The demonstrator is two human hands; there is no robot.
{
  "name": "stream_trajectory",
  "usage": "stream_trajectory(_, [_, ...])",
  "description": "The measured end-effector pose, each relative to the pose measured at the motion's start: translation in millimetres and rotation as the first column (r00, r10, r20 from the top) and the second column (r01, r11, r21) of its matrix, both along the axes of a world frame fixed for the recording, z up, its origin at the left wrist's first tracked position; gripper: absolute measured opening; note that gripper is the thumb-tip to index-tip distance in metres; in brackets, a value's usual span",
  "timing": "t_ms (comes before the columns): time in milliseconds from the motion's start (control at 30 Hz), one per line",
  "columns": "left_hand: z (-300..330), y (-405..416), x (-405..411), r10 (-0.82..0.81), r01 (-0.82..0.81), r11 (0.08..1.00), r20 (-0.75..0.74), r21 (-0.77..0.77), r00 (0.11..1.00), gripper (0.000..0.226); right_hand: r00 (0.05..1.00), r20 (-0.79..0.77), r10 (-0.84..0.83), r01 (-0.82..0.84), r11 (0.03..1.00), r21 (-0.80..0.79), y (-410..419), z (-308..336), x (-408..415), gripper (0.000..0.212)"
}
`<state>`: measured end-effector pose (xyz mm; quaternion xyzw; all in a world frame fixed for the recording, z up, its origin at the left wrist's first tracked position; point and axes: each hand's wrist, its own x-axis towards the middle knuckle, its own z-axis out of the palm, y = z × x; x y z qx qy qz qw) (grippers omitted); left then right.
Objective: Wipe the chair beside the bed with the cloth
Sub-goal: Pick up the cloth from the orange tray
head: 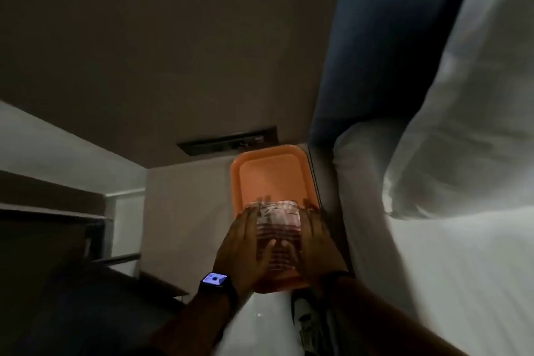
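The scene is dim and blurred. Low in the centre of the frame, both hands press a pale striped cloth (pixel 278 235) flat onto an orange plastic chair seat (pixel 271 176) with rounded corners. The left hand (pixel 245 251), with a lit smartwatch (pixel 215 280) on its wrist, lies on the cloth's left side with fingers spread; the right hand (pixel 319 243) lies on its right side, also flat and spread. Neither hand curls around the cloth; their palms hide its lower part and the near edge of the seat. The chair's legs and back cannot be made out. Just right of the seat runs a white bed (pixel 433 240) with a rumpled white pillow (pixel 468 124), cut off by the frame's right edge. A dark wall socket strip (pixel 228 140) sits above the seat.
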<state>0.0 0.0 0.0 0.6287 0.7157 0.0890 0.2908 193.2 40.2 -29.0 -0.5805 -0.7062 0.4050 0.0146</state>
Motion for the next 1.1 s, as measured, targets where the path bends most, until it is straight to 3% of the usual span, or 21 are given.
stream_trajectory(100, [-66.6,7.5,3.5,0.027,-0.027,0.997,0.0,-0.079,1.0,0.081,0.991,0.127,0.03,-0.023,0.998,-0.06,9.1,-57.3,-11.2,0.093])
stream_trajectory(200, [-103.7,3.8,9.3,0.04,-0.043,0.994,-0.03,-0.105,0.999,0.079,0.971,0.225,-0.079,0.082,0.997,-0.006,9.9,-75.5,-30.6,0.083])
stream_trajectory(267, [-112.9,1.2,9.0,0.019,-0.021,0.998,-0.04,-0.056,0.999,0.076,0.975,0.139,-0.175,0.178,0.984,-0.009,9.8,-79.2,-39.1,0.081])
stream_trajectory(367, [-113.4,0.6,3.0,-0.032,0.03,0.996,-0.019,-0.088,0.999,0.079,0.874,-0.162,-0.458,0.415,0.878,-0.24,6.5,-72.0,-47.4,0.078])
stream_trajectory(467, [-96.2,-0.4,-3.1,-0.051,0.055,0.983,0.027,-0.174,0.998,0.089,0.778,-0.272,-0.566,0.49,0.818,-0.301,7.1,-52.2,-49.3,0.024])
stream_trajectory(500, [-86.3,-1.2,-5.9,-0.059,0.061,0.984,0.02,-0.167,0.998,0.091,0.771,-0.293,-0.565,0.494,0.822,-0.284,5.5,-43.0,-49.7,0.017])
stream_trajectory(667, [-16.3,-14.4,-19.7,-0.23,0.231,0.973,-0.068,0.006,0.971,0.083,0.673,-0.471,-0.57,0.513,0.819,-0.258,-24.9,21.1,-52.8,0.035])
stream_trajectory(767, [41.1,-41.8,-24.4,-0.3,0.323,0.942,-0.206,0.086,0.931,0.083,0.615,-0.594,-0.518,0.531,0.83,-0.174,-60.5,75.8,-45.0,0.048])
stream_trajectory(933, [124.8,-133.0,-23.4,-0.346,0.396,0.916,-0.365,0.069,0.864,0.091,0.532,-0.69,-0.491,0.562,0.814,-0.146,-158.7,154.4,-14.7,0.049])
stream_trajectory(1100, [167.3,-247.8,-8.2,-0.435,0.49,0.871,-0.437,0.016,0.787,0.094,0.476,-0.705,-0.526,0.622,0.768,-0.153,-303.6,181.8,18.8,0.043])
